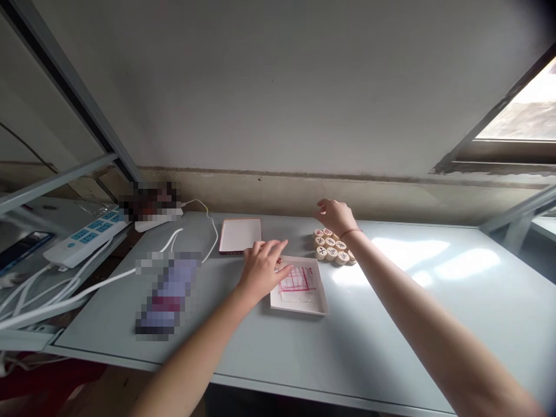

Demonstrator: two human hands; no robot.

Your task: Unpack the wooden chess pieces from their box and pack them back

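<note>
Round wooden Chinese chess pieces (330,243), marked with red or black characters, stand grouped in rows on the table. Just behind and above them is my right hand (336,215), its fingers curled in; whatever they may hold is hidden. My left hand (262,267) has its fingers spread over the left back corner of a shallow white box (321,295). Inside this box lies a clear plastic sheet (297,281) with red lines printed on it. A red character shows by my left fingers, partly covered. Behind my left hand sits the box lid (241,234), its white inside facing up.
On the left are a blurred phone-like object (169,295), white cables (108,284) and a power strip (89,234). A second phone (24,252) lies farther left. The grey table (382,347) meets the wall at the back, with metal frame bars at both sides.
</note>
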